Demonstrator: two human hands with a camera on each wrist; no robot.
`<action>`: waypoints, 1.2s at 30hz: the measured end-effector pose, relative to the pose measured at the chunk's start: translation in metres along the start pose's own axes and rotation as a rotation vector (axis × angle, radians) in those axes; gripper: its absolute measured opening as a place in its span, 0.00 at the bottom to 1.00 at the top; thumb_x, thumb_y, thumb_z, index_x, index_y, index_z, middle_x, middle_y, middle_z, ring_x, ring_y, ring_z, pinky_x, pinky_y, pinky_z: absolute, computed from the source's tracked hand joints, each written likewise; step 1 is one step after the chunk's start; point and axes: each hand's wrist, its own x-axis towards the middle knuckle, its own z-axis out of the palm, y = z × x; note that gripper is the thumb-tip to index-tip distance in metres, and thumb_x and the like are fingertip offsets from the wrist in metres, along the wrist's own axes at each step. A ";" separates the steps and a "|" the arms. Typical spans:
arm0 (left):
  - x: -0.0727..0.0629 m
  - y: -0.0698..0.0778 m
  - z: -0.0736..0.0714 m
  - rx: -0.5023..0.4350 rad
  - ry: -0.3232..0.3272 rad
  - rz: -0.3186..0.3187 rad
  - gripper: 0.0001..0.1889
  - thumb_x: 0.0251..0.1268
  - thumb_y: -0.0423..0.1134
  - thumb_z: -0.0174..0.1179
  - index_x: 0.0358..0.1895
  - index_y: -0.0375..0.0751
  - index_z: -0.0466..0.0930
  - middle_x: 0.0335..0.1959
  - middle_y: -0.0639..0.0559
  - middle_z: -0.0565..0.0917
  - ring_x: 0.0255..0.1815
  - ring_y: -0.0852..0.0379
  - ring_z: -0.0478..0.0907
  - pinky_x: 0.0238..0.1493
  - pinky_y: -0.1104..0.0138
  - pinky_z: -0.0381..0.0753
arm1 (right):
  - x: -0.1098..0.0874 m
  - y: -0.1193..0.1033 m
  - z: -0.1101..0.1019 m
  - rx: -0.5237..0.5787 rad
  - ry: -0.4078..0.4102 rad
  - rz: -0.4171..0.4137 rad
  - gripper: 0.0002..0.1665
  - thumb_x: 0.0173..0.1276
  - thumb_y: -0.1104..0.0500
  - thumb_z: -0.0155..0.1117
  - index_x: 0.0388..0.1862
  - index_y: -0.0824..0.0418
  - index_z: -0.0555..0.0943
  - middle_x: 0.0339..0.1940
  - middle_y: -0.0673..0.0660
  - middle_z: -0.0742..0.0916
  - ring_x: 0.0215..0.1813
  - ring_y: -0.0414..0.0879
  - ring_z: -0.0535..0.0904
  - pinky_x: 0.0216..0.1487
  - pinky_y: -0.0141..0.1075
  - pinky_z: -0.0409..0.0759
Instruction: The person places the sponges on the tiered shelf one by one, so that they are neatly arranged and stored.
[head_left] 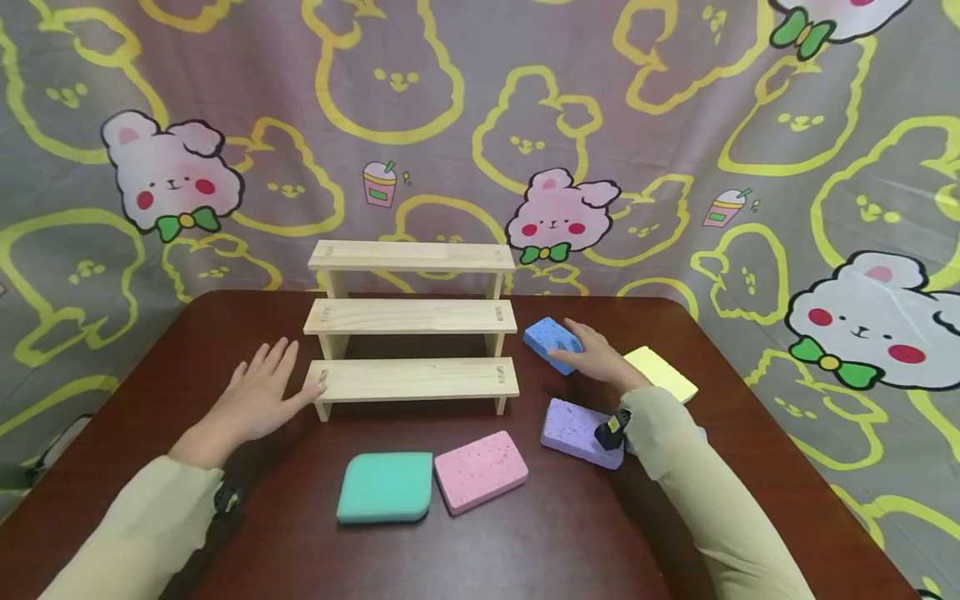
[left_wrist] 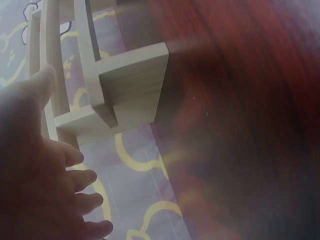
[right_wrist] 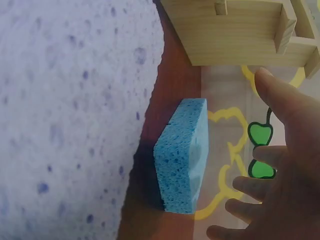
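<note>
In the head view, my right hand (head_left: 600, 360) reaches over a blue sponge (head_left: 543, 337), which lies on the table right of a three-step wooden rack (head_left: 408, 315). The right wrist view shows a gap between this blue sponge (right_wrist: 175, 155) and the spread fingers of the right hand (right_wrist: 285, 165). My left hand (head_left: 255, 404) is flat with fingers apart, beside the rack's left end. Its thumb overlaps the lowest step's left corner in the head view. A purple sponge (head_left: 572, 427) lies below the right forearm, partly covered by the wrist camera.
A teal sponge (head_left: 386, 487) and a pink sponge (head_left: 482, 471) lie side by side in front of the rack. Behind the right wrist is a yellow sponge (head_left: 663, 373). A patterned curtain (head_left: 450, 108) hangs at the back of the dark brown table (head_left: 300, 550).
</note>
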 end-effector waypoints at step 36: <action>-0.001 0.008 0.023 0.026 -0.015 0.112 0.39 0.68 0.51 0.50 0.67 0.21 0.50 0.67 0.25 0.52 0.68 0.32 0.46 0.62 0.40 0.45 | 0.002 0.009 0.005 -0.195 -0.042 0.047 0.23 0.55 0.59 0.70 0.47 0.63 0.72 0.49 0.66 0.78 0.49 0.59 0.72 0.46 0.50 0.70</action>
